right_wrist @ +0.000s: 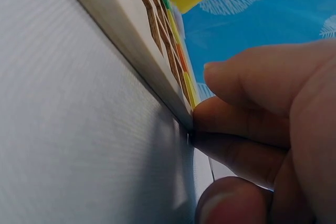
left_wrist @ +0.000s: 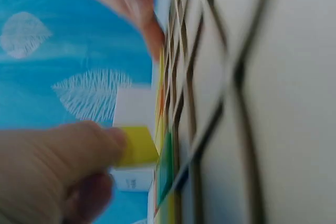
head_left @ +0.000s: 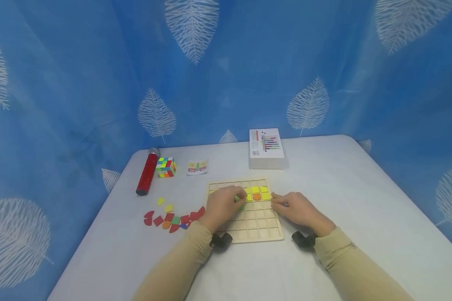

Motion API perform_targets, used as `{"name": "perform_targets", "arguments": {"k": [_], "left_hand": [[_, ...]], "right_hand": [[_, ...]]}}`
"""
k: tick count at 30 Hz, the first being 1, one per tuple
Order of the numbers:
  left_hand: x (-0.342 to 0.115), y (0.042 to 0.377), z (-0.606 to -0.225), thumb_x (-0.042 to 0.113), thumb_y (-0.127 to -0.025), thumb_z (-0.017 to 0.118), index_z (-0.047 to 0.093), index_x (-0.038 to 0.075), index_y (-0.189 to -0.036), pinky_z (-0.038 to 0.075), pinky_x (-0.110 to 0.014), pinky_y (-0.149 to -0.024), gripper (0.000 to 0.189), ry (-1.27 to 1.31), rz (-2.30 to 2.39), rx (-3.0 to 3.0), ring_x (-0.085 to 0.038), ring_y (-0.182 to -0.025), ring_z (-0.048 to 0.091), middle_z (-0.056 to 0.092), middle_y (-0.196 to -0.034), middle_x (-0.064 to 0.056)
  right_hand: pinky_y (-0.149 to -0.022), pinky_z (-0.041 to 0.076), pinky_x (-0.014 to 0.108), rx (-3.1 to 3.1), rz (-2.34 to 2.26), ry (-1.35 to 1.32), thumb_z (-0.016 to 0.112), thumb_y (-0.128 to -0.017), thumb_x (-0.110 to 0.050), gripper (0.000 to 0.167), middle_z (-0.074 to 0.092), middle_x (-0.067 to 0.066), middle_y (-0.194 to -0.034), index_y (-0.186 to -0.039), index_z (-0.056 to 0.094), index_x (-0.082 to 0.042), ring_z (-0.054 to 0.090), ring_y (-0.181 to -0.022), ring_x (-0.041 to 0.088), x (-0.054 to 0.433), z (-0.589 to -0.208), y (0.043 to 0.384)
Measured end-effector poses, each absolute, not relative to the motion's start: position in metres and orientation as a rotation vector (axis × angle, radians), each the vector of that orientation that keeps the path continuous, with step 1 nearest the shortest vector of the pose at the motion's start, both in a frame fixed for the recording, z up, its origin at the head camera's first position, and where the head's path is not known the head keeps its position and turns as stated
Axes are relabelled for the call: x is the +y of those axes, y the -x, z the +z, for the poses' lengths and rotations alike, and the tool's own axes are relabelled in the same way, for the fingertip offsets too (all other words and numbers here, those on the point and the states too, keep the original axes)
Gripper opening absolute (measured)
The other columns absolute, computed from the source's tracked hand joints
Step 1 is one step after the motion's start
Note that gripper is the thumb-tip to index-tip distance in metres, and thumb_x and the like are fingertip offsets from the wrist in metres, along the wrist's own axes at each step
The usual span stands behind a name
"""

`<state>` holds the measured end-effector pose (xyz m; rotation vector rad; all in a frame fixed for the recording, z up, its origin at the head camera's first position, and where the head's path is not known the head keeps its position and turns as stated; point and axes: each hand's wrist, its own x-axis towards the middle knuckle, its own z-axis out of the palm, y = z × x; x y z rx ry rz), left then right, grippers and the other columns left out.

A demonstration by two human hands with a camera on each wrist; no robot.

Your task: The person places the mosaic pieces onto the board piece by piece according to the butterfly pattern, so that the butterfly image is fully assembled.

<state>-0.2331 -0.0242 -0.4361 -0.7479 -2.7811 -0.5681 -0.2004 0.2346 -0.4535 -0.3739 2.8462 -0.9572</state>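
The wooden grid board (head_left: 261, 224) lies on the white table, with yellow tiles (head_left: 255, 190) and a round orange tile (head_left: 257, 196) in its upper cells. Over its middle, my left hand (head_left: 223, 204) pinches a yellow tile (left_wrist: 137, 146) between thumb and fingertip, close above the board face. A green tile (left_wrist: 165, 167) sits in the grid just beside it. At the board's right edge is my right hand (head_left: 296, 206); its fingertips (right_wrist: 207, 116) touch the board's rim and hold no tile.
Left of the board lie several loose red tiles (head_left: 158, 220) and other coloured pieces. Behind them are a red glittery microphone-shaped stick (head_left: 148, 173), a puzzle cube (head_left: 166, 167) and a small picture card (head_left: 197, 167). A white box (head_left: 266, 149) stands at the back.
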Motion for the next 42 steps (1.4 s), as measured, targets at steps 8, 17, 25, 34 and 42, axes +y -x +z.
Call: {"name": "perform_targets", "arguments": {"k": [8,17,25,34,42], "left_hand": [[-0.019,0.230,-0.449,0.027,-0.091,0.079,0.080,0.027,-0.101,0.049,-0.019,-0.066,0.010,0.918,-0.588,-2.797,0.000,-0.074,0.062,0.076,-0.097,0.014],[-0.021,0.219,-0.449,0.035,-0.091,0.077,0.081,0.030,-0.102,0.048,-0.019,-0.062,0.013,0.927,-0.369,-2.736,-0.003,-0.077,0.066,0.076,-0.095,0.016],[-0.026,0.216,-0.452,0.035,-0.094,0.068,0.081,0.030,-0.084,0.047,-0.019,-0.062,0.016,1.056,-0.252,-2.663,-0.002,-0.075,0.068,0.076,-0.091,0.018],[-0.094,0.221,-0.417,0.033,-0.093,0.074,0.076,0.016,-0.116,0.054,-0.038,-0.072,0.029,0.241,-0.459,-2.970,-0.020,-0.083,0.066,0.073,-0.109,-0.003],[-0.182,0.223,-0.415,0.035,-0.086,0.080,0.061,0.000,-0.110,0.053,-0.043,-0.071,0.046,-0.351,-0.490,-3.219,-0.027,-0.079,0.063,0.066,-0.090,-0.013]], "right_hand": [[-0.112,0.041,0.058,2.858,-0.930,0.370,0.063,-0.101,-0.031,0.036,0.059,0.008,-0.146,-0.129,0.071,-0.009,0.049,-0.140,0.040,0.234,-0.453,0.202],[-0.113,0.040,0.058,2.847,-0.934,0.360,0.063,-0.101,-0.030,0.037,0.059,0.008,-0.146,-0.129,0.071,-0.008,0.049,-0.140,0.040,0.234,-0.451,0.201],[-0.113,0.040,0.057,2.842,-0.928,0.355,0.063,-0.101,-0.031,0.037,0.059,0.009,-0.146,-0.129,0.071,-0.008,0.049,-0.140,0.040,0.234,-0.452,0.202],[-0.114,0.038,0.059,2.825,-0.947,0.346,0.063,-0.101,-0.032,0.037,0.059,0.009,-0.146,-0.128,0.071,-0.009,0.046,-0.141,0.041,0.231,-0.454,0.201],[-0.113,0.038,0.059,2.848,-0.931,0.364,0.063,-0.101,-0.031,0.038,0.058,0.010,-0.147,-0.131,0.070,-0.008,0.047,-0.141,0.042,0.232,-0.453,0.202]]}}
